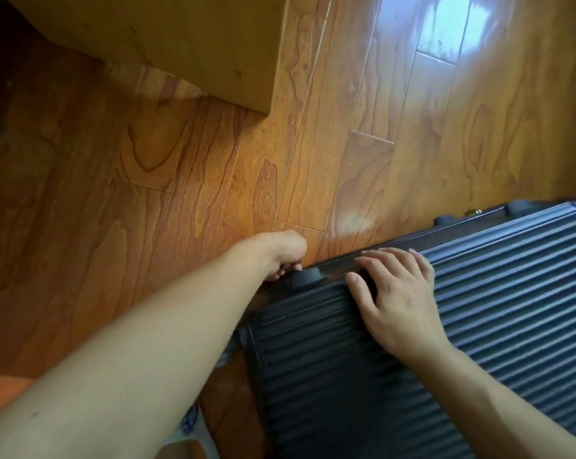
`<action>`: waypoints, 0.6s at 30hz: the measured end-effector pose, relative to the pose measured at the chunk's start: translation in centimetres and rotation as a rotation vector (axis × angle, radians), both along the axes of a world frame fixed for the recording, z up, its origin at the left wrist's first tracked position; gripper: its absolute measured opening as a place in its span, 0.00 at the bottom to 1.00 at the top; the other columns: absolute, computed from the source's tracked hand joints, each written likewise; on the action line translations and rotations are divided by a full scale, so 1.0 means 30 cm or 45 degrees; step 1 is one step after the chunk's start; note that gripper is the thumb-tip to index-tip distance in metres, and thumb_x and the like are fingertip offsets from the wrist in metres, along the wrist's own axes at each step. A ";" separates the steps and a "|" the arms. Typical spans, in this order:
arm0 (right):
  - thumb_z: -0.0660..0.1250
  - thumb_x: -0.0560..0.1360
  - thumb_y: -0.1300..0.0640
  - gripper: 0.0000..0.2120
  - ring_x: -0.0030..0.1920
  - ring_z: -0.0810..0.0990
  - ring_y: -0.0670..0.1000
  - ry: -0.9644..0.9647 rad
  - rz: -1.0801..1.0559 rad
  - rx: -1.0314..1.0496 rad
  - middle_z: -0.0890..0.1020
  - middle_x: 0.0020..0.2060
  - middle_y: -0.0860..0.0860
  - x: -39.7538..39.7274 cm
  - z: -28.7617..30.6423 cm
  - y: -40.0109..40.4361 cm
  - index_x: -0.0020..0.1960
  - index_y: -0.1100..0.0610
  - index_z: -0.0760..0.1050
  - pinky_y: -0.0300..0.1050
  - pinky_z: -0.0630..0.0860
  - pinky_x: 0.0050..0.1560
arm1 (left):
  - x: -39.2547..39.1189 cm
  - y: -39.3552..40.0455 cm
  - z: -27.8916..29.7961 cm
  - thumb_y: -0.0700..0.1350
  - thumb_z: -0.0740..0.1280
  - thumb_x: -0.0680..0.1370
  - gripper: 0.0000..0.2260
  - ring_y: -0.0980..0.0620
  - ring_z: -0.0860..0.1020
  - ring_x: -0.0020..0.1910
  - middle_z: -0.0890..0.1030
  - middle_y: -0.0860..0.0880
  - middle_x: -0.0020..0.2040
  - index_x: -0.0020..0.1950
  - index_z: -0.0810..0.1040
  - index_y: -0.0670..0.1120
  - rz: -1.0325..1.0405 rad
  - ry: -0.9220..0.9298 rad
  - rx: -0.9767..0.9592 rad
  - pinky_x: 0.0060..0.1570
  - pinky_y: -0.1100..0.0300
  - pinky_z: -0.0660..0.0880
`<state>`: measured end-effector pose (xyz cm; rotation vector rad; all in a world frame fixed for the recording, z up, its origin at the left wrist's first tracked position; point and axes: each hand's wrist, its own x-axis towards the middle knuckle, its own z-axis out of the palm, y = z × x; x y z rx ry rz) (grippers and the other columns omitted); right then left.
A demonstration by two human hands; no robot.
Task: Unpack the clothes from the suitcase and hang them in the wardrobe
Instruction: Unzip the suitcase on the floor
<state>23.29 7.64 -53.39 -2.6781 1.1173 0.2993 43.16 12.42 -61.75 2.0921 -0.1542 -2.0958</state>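
suitcase (445, 326): dark ribbed hard shell, lying flat and still closed on the wooden floor (180, 210), filling the lower right of the view. No clothes showing yet, so the unpacking hasn't really started.

step in hand: looks to me like it's getting unzipped or unlatched along the far edge, near the corner with the dark knob-like bump (308, 276). Can't actually see a zipper pull, so that's a guess.

how to do it well: I'd be keeping the lid pinned down flat while the other hand is working the fastening round the corner, pulling along the seam rather than up and away from it. Corners are where zips are snagging, so going slow there and keeping the shell from sliding on that glossy floor is probably the trick.

left hand (280, 256): arm is reaching out long across the view, hand is curling down over the suitcase's far corner edge. Fingers are bent and tucked against the rim, seemingly pinching something small, though what exactly is hidden.

right hand (395, 299): lying open, palm down on the ribbed lid just beside that bump, fingers spread and straight, pressing rather than gripping.

around it: a light wooden furniture piece (180, 44) is standing at the top left, well apart from the suitcase; can't say if that's the wardrobe.
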 end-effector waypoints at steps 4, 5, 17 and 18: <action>0.57 0.80 0.41 0.21 0.70 0.68 0.47 -0.182 -0.112 0.302 0.76 0.66 0.46 -0.029 0.039 -0.042 0.65 0.51 0.77 0.49 0.56 0.76 | -0.079 0.005 0.025 0.35 0.56 0.82 0.12 0.41 0.78 0.44 0.79 0.37 0.47 0.47 0.78 0.37 0.018 -0.255 -0.004 0.41 0.56 0.72; 0.60 0.81 0.44 0.20 0.72 0.66 0.47 -0.266 -0.228 0.338 0.73 0.69 0.47 -0.053 0.062 -0.048 0.67 0.52 0.76 0.46 0.56 0.76 | -0.086 0.030 0.038 0.38 0.56 0.84 0.13 0.38 0.78 0.56 0.79 0.35 0.59 0.57 0.78 0.36 0.043 -0.393 -0.018 0.52 0.52 0.74; 0.51 0.84 0.40 0.28 0.71 0.69 0.63 -0.395 -2.543 0.636 0.70 0.72 0.61 -1.152 0.289 0.203 0.77 0.57 0.62 0.63 0.66 0.71 | -0.683 0.694 0.534 0.57 0.67 0.80 0.26 0.38 0.71 0.69 0.71 0.42 0.72 0.73 0.67 0.46 0.591 -0.769 0.193 0.71 0.41 0.67; 0.49 0.83 0.38 0.31 0.73 0.68 0.62 -0.671 -2.698 0.890 0.69 0.73 0.60 -1.190 0.256 0.214 0.78 0.57 0.61 0.62 0.65 0.72 | -0.756 0.760 0.493 0.60 0.67 0.80 0.30 0.38 0.72 0.70 0.71 0.41 0.73 0.75 0.67 0.44 0.685 -0.588 0.315 0.72 0.40 0.67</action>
